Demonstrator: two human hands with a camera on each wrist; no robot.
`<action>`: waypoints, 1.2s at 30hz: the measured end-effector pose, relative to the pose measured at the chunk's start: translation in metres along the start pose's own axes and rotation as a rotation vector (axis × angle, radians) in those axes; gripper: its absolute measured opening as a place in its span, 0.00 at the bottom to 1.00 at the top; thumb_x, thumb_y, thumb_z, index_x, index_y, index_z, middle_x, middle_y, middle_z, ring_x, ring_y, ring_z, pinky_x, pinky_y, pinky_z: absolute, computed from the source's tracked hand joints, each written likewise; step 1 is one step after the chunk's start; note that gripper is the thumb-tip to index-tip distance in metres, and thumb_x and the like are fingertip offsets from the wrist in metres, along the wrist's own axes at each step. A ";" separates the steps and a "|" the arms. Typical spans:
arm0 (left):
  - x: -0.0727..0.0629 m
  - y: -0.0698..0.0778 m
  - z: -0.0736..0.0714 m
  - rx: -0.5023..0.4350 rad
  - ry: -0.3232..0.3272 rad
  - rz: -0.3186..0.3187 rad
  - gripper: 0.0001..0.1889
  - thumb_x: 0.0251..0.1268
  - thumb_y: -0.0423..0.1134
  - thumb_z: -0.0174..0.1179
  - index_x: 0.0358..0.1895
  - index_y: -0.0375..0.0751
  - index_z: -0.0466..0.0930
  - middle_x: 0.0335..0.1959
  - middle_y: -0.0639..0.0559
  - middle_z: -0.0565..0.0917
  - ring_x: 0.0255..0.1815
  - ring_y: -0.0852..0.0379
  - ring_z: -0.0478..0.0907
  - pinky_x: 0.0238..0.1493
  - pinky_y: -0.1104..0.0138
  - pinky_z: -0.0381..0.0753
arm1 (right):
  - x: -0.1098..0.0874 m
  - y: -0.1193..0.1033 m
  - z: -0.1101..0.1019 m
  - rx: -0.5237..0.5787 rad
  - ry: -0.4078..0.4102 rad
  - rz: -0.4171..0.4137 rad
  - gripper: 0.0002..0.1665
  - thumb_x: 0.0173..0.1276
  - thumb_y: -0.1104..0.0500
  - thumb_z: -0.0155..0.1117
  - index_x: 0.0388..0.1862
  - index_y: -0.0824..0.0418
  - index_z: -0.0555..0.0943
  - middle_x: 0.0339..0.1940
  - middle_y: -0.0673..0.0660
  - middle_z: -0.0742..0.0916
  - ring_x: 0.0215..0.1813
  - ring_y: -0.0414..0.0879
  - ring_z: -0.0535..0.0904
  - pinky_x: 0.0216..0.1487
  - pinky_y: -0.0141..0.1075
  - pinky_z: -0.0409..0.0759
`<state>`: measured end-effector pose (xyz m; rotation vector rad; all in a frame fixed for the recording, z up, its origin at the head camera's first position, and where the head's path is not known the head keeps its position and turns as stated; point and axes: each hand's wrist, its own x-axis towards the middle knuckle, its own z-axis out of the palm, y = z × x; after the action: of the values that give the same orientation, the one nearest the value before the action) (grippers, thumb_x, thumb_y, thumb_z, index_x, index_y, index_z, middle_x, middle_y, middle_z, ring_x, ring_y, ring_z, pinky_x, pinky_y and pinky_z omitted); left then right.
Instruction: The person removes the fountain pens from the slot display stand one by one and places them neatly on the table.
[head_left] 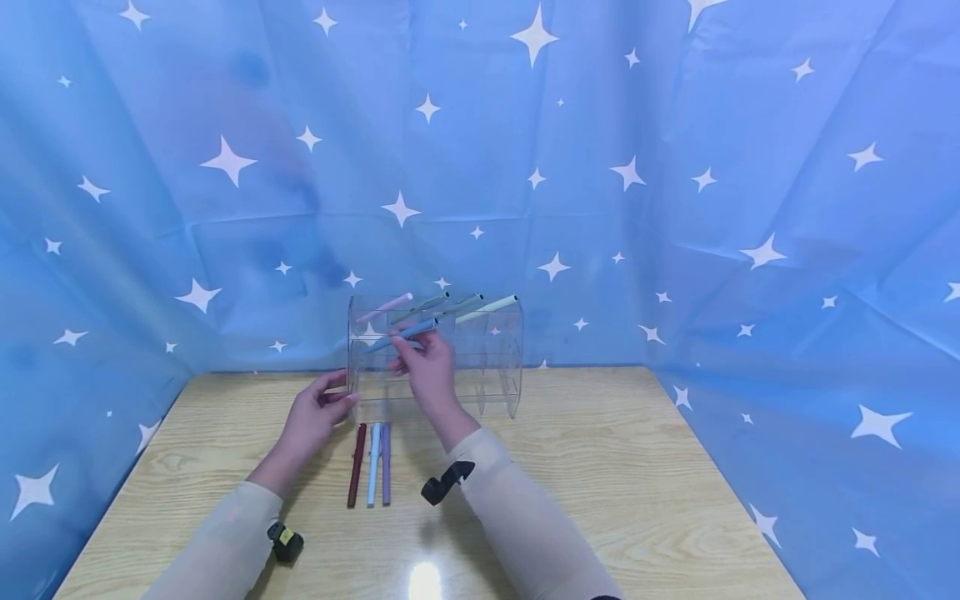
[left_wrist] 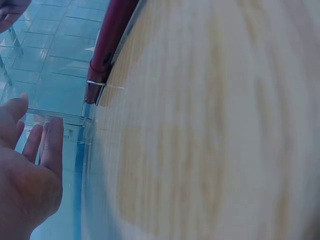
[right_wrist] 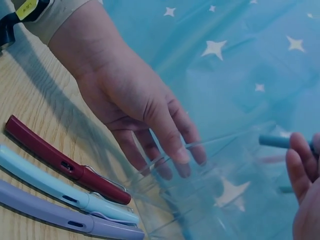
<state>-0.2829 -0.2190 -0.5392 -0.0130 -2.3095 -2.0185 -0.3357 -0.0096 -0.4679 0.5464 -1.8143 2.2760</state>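
Observation:
My right hand (head_left: 432, 372) pinches a blue fountain pen (head_left: 412, 330) between thumb and fingers, slanted across the front of a clear acrylic pen rack (head_left: 515, 367). At the rack's left side, my left hand (head_left: 310, 419) holds the side panel with the thumb on one face and fingers on the other, as the right wrist view shows. Higher on the rack lie a pink pen (head_left: 390, 306), two dark green pens (head_left: 423, 307) and a pale green pen (head_left: 491, 307), all tilted up to the right.
In front of the rack, a dark red pen (head_left: 357, 467), a light blue pen (head_left: 373, 467) and a purple pen (head_left: 386, 467) lie side by side on the wooden table (head_left: 600, 483). A blue star-patterned curtain (head_left: 480, 150) hangs behind the rack.

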 end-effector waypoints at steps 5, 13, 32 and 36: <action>0.000 -0.001 -0.001 0.006 0.002 0.007 0.30 0.82 0.31 0.66 0.82 0.34 0.70 0.76 0.32 0.75 0.73 0.35 0.77 0.61 0.64 0.91 | -0.005 -0.002 -0.005 0.017 0.012 0.019 0.20 0.79 0.63 0.74 0.62 0.73 0.82 0.52 0.60 0.94 0.29 0.44 0.89 0.33 0.38 0.94; 0.000 -0.003 -0.003 -0.003 -0.001 0.008 0.30 0.82 0.30 0.65 0.82 0.34 0.69 0.77 0.32 0.74 0.72 0.35 0.76 0.62 0.63 0.91 | -0.013 -0.003 -0.017 -0.028 0.010 0.030 0.16 0.76 0.57 0.79 0.57 0.63 0.87 0.48 0.67 0.92 0.29 0.45 0.89 0.32 0.34 0.93; -0.001 0.000 0.000 0.004 -0.006 0.009 0.32 0.82 0.32 0.66 0.83 0.34 0.68 0.77 0.33 0.74 0.73 0.34 0.76 0.62 0.63 0.91 | -0.036 -0.003 -0.050 -0.170 -0.035 0.061 0.13 0.75 0.65 0.77 0.56 0.66 0.89 0.44 0.59 0.94 0.41 0.44 0.90 0.44 0.38 0.95; -0.001 -0.001 -0.001 0.000 -0.003 0.012 0.32 0.82 0.32 0.66 0.83 0.34 0.68 0.77 0.33 0.74 0.73 0.34 0.76 0.62 0.63 0.91 | -0.040 -0.002 -0.055 -0.166 -0.054 0.084 0.15 0.75 0.64 0.77 0.57 0.67 0.89 0.44 0.59 0.94 0.41 0.44 0.90 0.46 0.40 0.95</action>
<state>-0.2823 -0.2203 -0.5400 -0.0294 -2.3049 -2.0147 -0.3073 0.0477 -0.4920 0.5171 -2.0650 2.1546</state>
